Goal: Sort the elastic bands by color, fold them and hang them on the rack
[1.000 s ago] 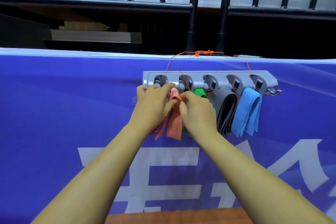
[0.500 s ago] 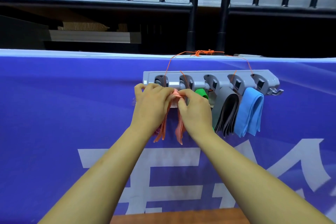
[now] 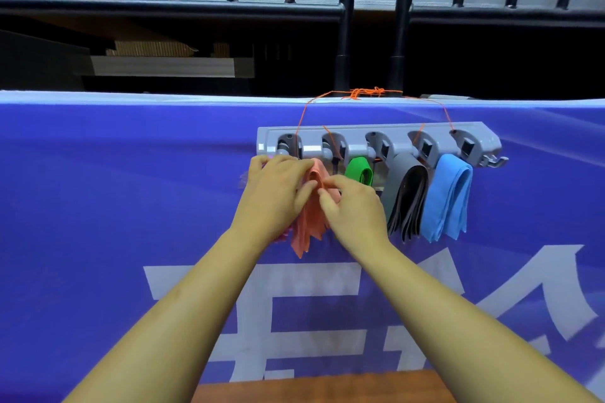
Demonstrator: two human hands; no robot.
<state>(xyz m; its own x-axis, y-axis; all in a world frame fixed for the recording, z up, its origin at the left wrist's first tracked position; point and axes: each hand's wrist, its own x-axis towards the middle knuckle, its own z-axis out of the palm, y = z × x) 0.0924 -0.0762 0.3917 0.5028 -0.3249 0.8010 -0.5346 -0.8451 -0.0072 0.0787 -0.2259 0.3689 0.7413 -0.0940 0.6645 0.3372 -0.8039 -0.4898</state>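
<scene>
A grey rack (image 3: pixel 376 137) with several hooks hangs by orange string (image 3: pixel 366 93) on a blue banner. A salmon-pink elastic band (image 3: pixel 311 222) hangs folded from the second hook. My left hand (image 3: pixel 275 196) and my right hand (image 3: pixel 353 209) both pinch its upper part just below the rack. To the right hang a green band (image 3: pixel 359 171), partly hidden behind my right hand, a grey-and-black band (image 3: pixel 406 196) and a light blue band (image 3: pixel 447 196). A purplish band edge (image 3: pixel 244 178) peeks out behind my left hand.
The blue banner (image 3: pixel 114 206) with large white characters covers a barrier. Black railing bars (image 3: pixel 340 20) rise behind it. A strip of wooden floor (image 3: pixel 311 388) shows at the bottom. A small free hook (image 3: pixel 494 162) sticks out at the rack's right end.
Both hands have slid a little lower on the pink band, away from the hook. The band now hangs longer and straighter below the rack.
</scene>
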